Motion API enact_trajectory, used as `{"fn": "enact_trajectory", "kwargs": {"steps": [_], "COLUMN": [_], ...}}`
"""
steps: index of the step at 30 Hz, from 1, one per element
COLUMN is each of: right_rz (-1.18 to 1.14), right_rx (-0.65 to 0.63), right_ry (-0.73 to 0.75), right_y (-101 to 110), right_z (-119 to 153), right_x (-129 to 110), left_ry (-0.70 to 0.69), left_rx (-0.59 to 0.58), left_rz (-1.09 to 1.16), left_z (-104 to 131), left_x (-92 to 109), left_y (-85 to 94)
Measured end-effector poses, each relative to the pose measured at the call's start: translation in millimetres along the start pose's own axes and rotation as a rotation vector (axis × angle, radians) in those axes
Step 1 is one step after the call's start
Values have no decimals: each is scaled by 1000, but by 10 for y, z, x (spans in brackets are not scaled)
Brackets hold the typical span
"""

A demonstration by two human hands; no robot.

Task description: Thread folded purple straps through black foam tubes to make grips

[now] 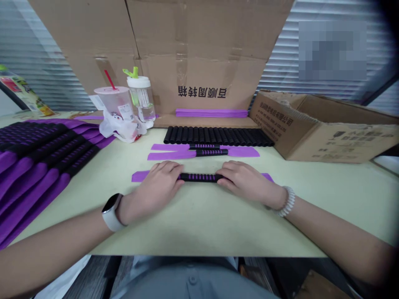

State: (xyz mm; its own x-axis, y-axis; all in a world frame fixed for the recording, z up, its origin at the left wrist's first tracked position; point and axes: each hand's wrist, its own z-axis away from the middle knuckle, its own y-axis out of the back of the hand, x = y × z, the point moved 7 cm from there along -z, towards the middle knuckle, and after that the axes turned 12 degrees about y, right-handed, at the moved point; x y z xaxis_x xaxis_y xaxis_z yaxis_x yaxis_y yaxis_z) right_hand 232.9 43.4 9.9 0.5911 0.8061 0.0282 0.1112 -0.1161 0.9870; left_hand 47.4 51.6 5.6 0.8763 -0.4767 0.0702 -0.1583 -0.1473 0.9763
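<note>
Purple strap (139,176) with black grip sleeve (199,177) lies flat on surface (199,224), nearest body. Left hand (160,182) and right hand (243,179) press palms down on either end of sleeve, fingers curled over it. Just beyond sleeve: two finished straps (202,150). Behind those: row of bare black sleeves (218,136), unsleeved purple strips (212,112). Far left of sleeve: big finished pile (37,145). Judgement: many done, plenty left.
</note>
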Motion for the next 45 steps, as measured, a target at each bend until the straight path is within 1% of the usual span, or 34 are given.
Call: {"fn": "enact_trajectory", "kwargs": {"steps": [1, 3, 6, 8, 11, 14, 20, 22, 26, 29, 33, 35, 38, 41, 45], "right_rz": [16, 14, -36, -55, -62, -85, -138, -144, -161, -219, -244, -211, -170, -215, -322], "right_rx": [25, 74, 118, 114, 50, -17, -72, -78, -2, 79, 206, 212, 146, 79, 54], "right_ry": [-17, -49, -83, -94, -119, -146, -166, -171, -130, -79, -79, -92, -67, -1, 29], "right_y": [-1, -18, -80, -133, -226, -302, -340, -333, -274, -215, -69, -14, 14, 12, 21], "right_z": [-1, 9, 51, 81, 105, 108, 112, 114, 83, 43, 24, 34, 41, 26, 0], "right_x": [-2, -4, 11, 32, 87, 152, 221, 228, 204, 163, 158, 167, 152, 98, 77], "left_ry": [57, 122, 131, 133, 148, 154, 146, 127, 27, -11, 33, 24, -71, -207, -345], "left_rx": [-2, -59, -197, -265, -301, -280, -244, -205, -46, -39, -20, -11, -26, -13, 35], "left_rz": [-14, -17, 29, 48, 43, 35, 47, 64, 147, 225, 250, 208, 52, -108, -183], "left_z": [18, 57, 95, 94, 69, 50, 47, 27, -39, -73, -89, -89, -92, -102, -112], "left_x": [-27, -59, -63, -63, -70, -76, -98, -93, -27, 1, -62, -89, -92, -89, -85], "left_y": [-29, -105, -202, -230, -237, -239, -260, -229, -72, -11, 58, 88, 99, 92, 64]}}
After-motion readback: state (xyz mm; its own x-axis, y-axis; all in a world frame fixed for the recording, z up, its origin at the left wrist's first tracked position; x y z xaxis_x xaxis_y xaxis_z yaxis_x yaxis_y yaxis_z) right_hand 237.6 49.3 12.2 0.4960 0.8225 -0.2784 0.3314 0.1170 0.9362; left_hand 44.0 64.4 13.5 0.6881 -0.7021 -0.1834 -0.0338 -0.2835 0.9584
